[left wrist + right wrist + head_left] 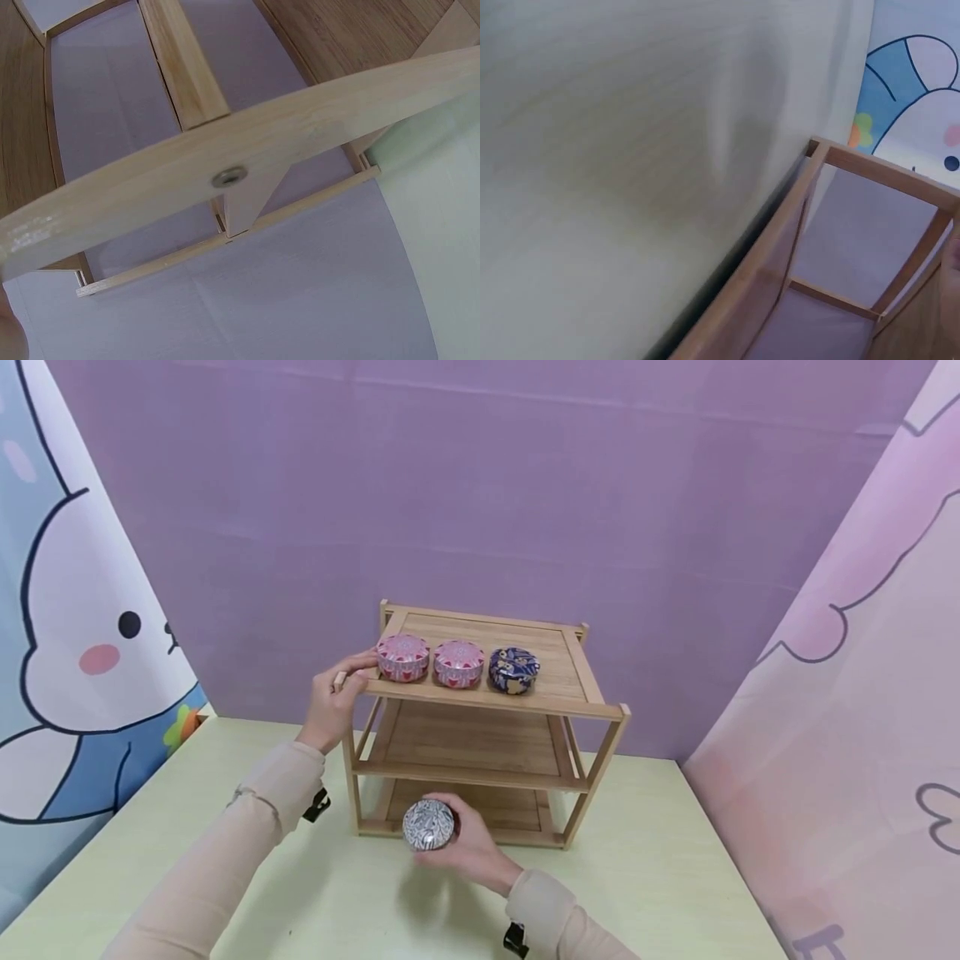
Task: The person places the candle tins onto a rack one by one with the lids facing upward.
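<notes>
A three-tier wooden shelf (480, 775) stands on the table. My left hand (335, 700) grips its upper front left corner, thumb in front and fingers reaching over the top. In front of the bottom tier, my right hand (474, 843) holds a round tin (428, 825) with a black-and-white pattern, lid facing up. Along the front of the top tier sit two pink patterned tins (403, 658) and a dark blue tin (514, 671) with gold figures. The left wrist view shows the shelf's side rail (300, 124); in the right wrist view the tin is out of sight.
The pale table (652, 835) spreads around the shelf. Behind it hangs a purple backdrop (480, 485). A cartoon-printed panel (90, 610) borders the left side, and a pink one (840, 718) the right.
</notes>
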A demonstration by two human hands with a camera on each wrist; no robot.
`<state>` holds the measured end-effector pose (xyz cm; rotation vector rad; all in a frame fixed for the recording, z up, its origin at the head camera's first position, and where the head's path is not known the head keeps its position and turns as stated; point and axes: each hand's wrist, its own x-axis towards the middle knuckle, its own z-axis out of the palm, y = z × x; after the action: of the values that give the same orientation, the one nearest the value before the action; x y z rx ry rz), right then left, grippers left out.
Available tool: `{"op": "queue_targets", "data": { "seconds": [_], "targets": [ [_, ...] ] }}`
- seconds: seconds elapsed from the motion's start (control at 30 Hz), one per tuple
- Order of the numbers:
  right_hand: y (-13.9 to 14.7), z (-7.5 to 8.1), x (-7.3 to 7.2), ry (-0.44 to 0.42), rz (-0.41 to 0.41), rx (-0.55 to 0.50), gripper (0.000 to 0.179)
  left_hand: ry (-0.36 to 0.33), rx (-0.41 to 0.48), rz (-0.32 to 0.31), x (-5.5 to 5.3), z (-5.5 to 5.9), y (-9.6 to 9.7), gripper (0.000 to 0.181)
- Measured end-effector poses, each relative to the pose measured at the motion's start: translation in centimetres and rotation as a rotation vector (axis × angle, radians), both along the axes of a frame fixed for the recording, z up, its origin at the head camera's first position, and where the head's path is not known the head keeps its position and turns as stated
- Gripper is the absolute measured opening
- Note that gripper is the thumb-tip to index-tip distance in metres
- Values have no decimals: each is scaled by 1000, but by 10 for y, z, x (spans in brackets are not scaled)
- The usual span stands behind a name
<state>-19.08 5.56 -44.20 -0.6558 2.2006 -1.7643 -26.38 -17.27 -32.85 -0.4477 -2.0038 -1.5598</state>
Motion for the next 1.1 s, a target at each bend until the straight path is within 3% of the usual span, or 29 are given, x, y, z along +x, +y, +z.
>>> {"op": "queue_targets", "data": {
  "seconds": [0.3,0.63,0.93,1.1],
  "targets": [
    [11,17,-2,98,8,66,68,-7,1,-2,2,-1,-1,27],
    [25,35,-2,114,-25,110,69,-6,-10,8,1,0,-1,28],
    [38,71,0,201,-53,190,70,-7,13,-6,-2,-3,-2,27],
    [47,93,3,249,-88,180,68,-5,9,-9,-3,-3,-2,28]
  ]
}}
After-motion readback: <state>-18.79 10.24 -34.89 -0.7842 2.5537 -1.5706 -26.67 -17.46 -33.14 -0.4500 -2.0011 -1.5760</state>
